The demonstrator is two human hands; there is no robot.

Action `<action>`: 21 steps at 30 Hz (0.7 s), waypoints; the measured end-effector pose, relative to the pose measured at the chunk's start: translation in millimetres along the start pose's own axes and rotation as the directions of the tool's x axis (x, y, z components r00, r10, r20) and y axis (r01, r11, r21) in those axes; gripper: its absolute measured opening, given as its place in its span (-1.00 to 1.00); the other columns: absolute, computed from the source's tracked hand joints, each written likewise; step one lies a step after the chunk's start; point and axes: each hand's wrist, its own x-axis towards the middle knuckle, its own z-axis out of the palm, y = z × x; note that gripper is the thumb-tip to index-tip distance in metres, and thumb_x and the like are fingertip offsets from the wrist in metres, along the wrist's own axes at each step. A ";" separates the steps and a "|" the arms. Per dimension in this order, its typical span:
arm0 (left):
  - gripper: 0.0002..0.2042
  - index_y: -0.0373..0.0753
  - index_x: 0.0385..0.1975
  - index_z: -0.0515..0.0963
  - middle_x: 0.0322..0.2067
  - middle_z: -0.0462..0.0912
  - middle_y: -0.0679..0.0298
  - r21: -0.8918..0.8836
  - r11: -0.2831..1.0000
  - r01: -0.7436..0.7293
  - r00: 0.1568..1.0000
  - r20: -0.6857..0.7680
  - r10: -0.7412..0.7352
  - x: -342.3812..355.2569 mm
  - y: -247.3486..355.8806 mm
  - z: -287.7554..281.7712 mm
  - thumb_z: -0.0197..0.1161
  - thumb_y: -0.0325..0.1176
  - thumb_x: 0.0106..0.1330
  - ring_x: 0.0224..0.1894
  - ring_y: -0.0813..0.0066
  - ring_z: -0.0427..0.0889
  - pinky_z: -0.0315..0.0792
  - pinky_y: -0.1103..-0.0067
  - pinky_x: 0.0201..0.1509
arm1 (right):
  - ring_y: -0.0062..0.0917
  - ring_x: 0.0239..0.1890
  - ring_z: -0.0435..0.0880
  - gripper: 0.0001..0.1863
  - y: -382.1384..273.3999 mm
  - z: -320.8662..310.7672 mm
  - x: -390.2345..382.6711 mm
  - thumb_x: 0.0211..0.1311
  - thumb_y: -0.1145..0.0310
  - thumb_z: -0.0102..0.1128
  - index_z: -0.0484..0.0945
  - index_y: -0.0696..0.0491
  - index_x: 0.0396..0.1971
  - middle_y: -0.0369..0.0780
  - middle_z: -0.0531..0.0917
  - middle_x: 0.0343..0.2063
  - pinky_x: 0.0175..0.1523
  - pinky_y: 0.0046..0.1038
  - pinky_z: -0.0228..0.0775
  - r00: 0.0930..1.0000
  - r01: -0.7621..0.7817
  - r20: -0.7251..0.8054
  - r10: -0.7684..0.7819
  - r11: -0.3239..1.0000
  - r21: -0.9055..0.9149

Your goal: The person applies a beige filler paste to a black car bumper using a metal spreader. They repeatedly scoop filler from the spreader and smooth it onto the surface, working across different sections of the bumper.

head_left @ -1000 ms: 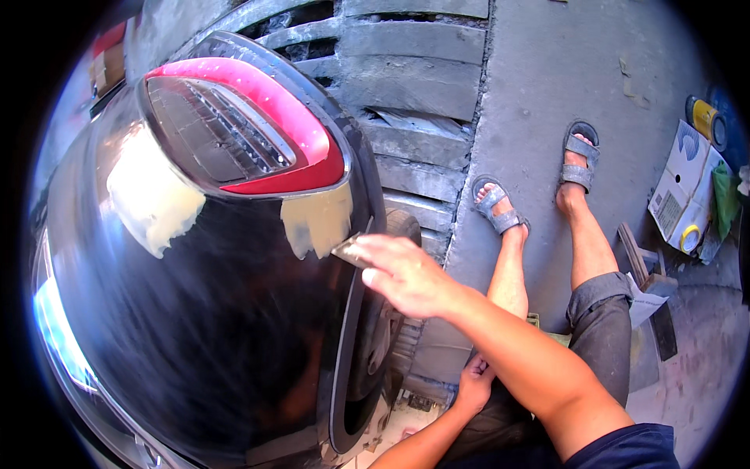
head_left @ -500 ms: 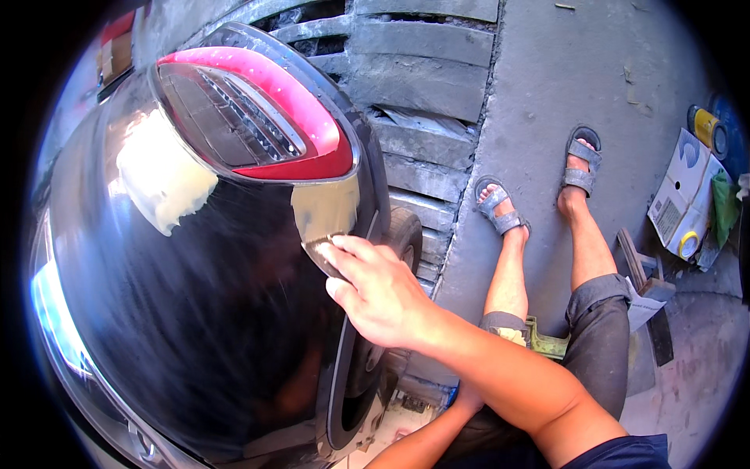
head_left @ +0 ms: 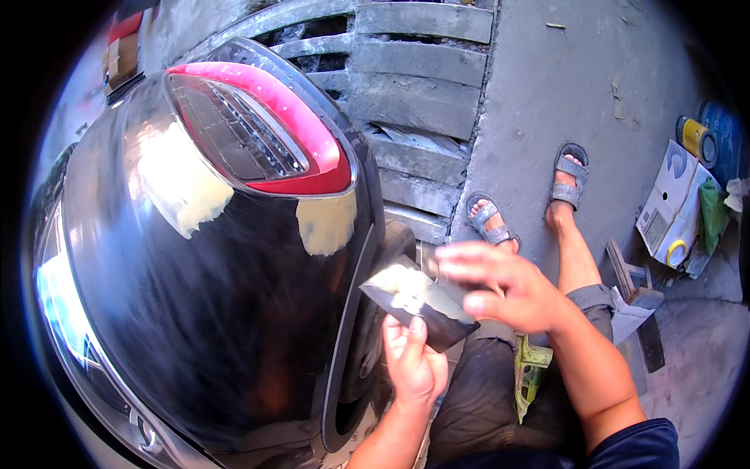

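My left hand (head_left: 414,363) grips a dark flat mixing plate (head_left: 447,327) with a mound of cream filler putty (head_left: 402,285) on it. Over the plate's right side is my right hand (head_left: 504,285), its fingers smeared by motion. A putty spreader (head_left: 428,264) shows faintly at its fingertips, beside the putty. To the left stands the rear corner of a black car (head_left: 226,313) with a red-rimmed tail light (head_left: 316,152). Below the light is a beige filler patch (head_left: 326,224); a larger cream patch (head_left: 181,184) lies left of it.
A car wheel (head_left: 394,246) is partly hidden behind the plate. Slatted concrete drain covers (head_left: 418,86) run beyond the car. At right are a white carton (head_left: 676,191), a yellow tin (head_left: 695,139) and a small wooden stool (head_left: 633,281). A yellow-green object (head_left: 531,363) lies between my legs.
My right hand has left the filler patch below the tail light and moved right, to the plate. My left hand has risen into view with the plate and putty.
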 end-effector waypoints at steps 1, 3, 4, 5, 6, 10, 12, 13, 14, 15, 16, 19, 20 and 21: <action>-0.70 -0.24 0.10 0.28 0.07 0.43 0.16 -0.001 0.999 -0.042 0.999 -0.015 0.042 1.8 7.4 8.9 0.02 -0.50 0.39 0.12 0.34 0.44 0.30 0.30 0.29 | -0.24 0.24 0.40 -0.55 -4.6 -0.1 -7.5 0.19 0.31 0.27 0.53 0.08 0.09 -0.04 0.46 0.15 0.33 -0.26 0.15 0.995 0.024 0.092 -0.029 0.999 0.049; -0.71 -0.25 0.10 0.28 0.09 0.42 0.16 0.002 0.991 -0.133 0.990 0.049 0.133 2.2 19.1 16.6 -0.01 -0.51 0.41 0.13 0.35 0.44 0.30 0.33 0.29 | -0.23 0.22 0.41 -0.57 -8.5 10.0 -18.8 0.17 0.32 0.31 0.56 0.06 0.07 -0.07 0.44 0.16 0.33 -0.26 0.14 0.998 -0.008 0.060 -0.003 0.983 0.184; -0.72 -0.24 0.09 0.28 0.09 0.42 0.15 0.013 0.983 -0.182 0.982 0.044 0.181 1.6 24.8 22.1 -0.03 -0.51 0.41 0.12 0.35 0.45 0.30 0.35 0.29 | -0.22 0.22 0.42 -0.56 -5.8 7.3 -20.7 0.14 0.33 0.33 0.57 0.03 0.06 -0.09 0.43 0.18 0.32 -0.25 0.15 0.998 0.005 0.065 -0.011 0.995 0.097; -0.72 -0.25 0.09 0.29 0.08 0.43 0.15 0.034 0.975 -0.221 0.975 0.042 0.219 1.6 28.9 22.1 -0.01 -0.52 0.40 0.11 0.35 0.45 0.30 0.36 0.28 | -0.22 0.22 0.42 -0.56 -1.7 2.5 -22.5 0.13 0.34 0.33 0.57 0.02 0.06 -0.09 0.43 0.17 0.32 -0.25 0.16 0.995 0.006 0.096 -0.005 1.000 -0.012; -0.71 -0.25 0.09 0.29 0.07 0.43 0.15 0.040 0.971 -0.234 0.971 0.052 0.232 2.1 32.3 16.2 -0.01 -0.54 0.39 0.11 0.34 0.45 0.30 0.36 0.28 | -0.21 0.22 0.41 -0.55 3.6 -3.2 -23.5 0.13 0.34 0.33 0.57 0.01 0.06 -0.09 0.43 0.17 0.32 -0.24 0.16 0.992 0.012 0.126 0.004 0.993 -0.121; -0.69 -0.24 0.09 0.30 0.06 0.46 0.16 0.120 0.932 -0.342 0.940 0.043 0.339 -3.3 47.0 9.6 0.03 -0.55 0.36 0.12 0.34 0.46 0.30 0.33 0.29 | -0.21 0.27 0.33 -0.50 35.8 -4.5 8.3 0.21 0.31 0.18 0.45 0.02 0.18 -0.06 0.39 0.19 0.32 -0.25 0.16 0.979 -0.188 0.023 0.203 0.939 -0.287; -0.68 -0.22 0.10 0.30 0.08 0.46 0.15 0.147 0.915 -0.377 0.926 0.035 0.376 -7.3 54.1 4.6 0.04 -0.55 0.36 0.13 0.33 0.45 0.30 0.32 0.29 | -0.27 0.31 0.28 -0.46 53.1 2.3 45.8 0.26 0.28 0.09 0.36 0.04 0.25 -0.06 0.37 0.21 0.32 -0.30 0.15 0.954 -0.299 -0.041 0.298 0.918 -0.260; -0.66 -0.23 0.10 0.30 0.07 0.46 0.15 0.147 0.913 -0.380 0.924 0.022 0.381 -10.9 57.7 4.9 0.04 -0.57 0.34 0.13 0.33 0.45 0.30 0.31 0.29 | -0.28 0.33 0.25 -0.43 58.3 7.9 65.8 0.27 0.23 0.04 0.31 0.04 0.28 -0.06 0.36 0.22 0.33 -0.31 0.15 0.931 -0.363 -0.041 0.362 0.909 -0.205; -0.65 -0.24 0.10 0.30 0.07 0.46 0.15 0.135 0.914 -0.383 0.924 0.029 0.382 -13.3 61.3 7.4 0.04 -0.57 0.32 0.13 0.33 0.45 0.30 0.31 0.29 | -0.29 0.33 0.26 -0.41 60.3 12.4 84.6 0.27 0.20 0.03 0.30 0.04 0.29 -0.05 0.35 0.24 0.33 -0.32 0.14 0.898 -0.437 -0.028 0.440 0.882 -0.175; -0.64 -0.25 0.10 0.30 0.07 0.46 0.15 0.125 0.912 -0.390 0.921 0.035 0.389 -16.4 64.1 7.6 0.04 -0.58 0.30 0.12 0.32 0.46 0.30 0.31 0.29 | -0.29 0.33 0.26 -0.40 62.0 18.5 100.7 0.27 0.17 0.02 0.28 0.04 0.30 -0.05 0.33 0.26 0.33 -0.33 0.14 0.860 -0.506 -0.006 0.510 0.850 -0.145; -0.63 -0.26 0.11 0.30 0.07 0.46 0.14 0.137 0.908 -0.395 0.918 0.020 0.396 -18.9 65.2 3.1 0.04 -0.59 0.28 0.12 0.32 0.46 0.29 0.32 0.29 | -0.27 0.31 0.28 -0.40 63.8 23.9 112.3 0.25 0.17 0.03 0.31 0.05 0.28 -0.05 0.34 0.24 0.33 -0.33 0.14 0.833 -0.554 -0.029 0.553 0.832 -0.044; -0.61 -0.27 0.11 0.32 0.07 0.47 0.14 0.122 0.923 -0.365 0.931 0.033 0.363 -26.7 72.4 -0.8 0.04 -0.59 0.24 0.11 0.33 0.47 0.30 0.34 0.29 | -0.25 0.29 0.32 -0.40 70.1 41.7 136.2 0.23 0.18 0.03 0.32 0.10 0.26 -0.04 0.36 0.24 0.33 -0.35 0.14 0.762 -0.633 -0.066 0.645 0.762 0.139; -0.60 -0.27 0.11 0.32 0.06 0.48 0.15 0.119 0.925 -0.361 0.932 0.014 0.362 -28.5 73.8 0.4 0.03 -0.59 0.22 0.09 0.33 0.48 0.31 0.35 0.28 | -0.28 0.30 0.31 -0.39 71.3 45.3 140.5 0.25 0.18 0.02 0.29 0.13 0.27 -0.04 0.34 0.26 0.33 -0.38 0.14 0.755 -0.640 -0.085 0.650 0.759 0.118; -0.59 -0.27 0.11 0.32 0.05 0.49 0.15 0.116 0.924 -0.364 0.931 0.023 0.364 -29.4 74.9 -1.1 0.03 -0.59 0.22 0.09 0.34 0.48 0.31 0.35 0.27 | -0.30 0.31 0.31 -0.38 73.0 49.1 144.6 0.27 0.19 0.00 0.26 0.17 0.29 -0.04 0.32 0.28 0.34 -0.40 0.13 0.749 -0.647 -0.105 0.654 0.756 0.096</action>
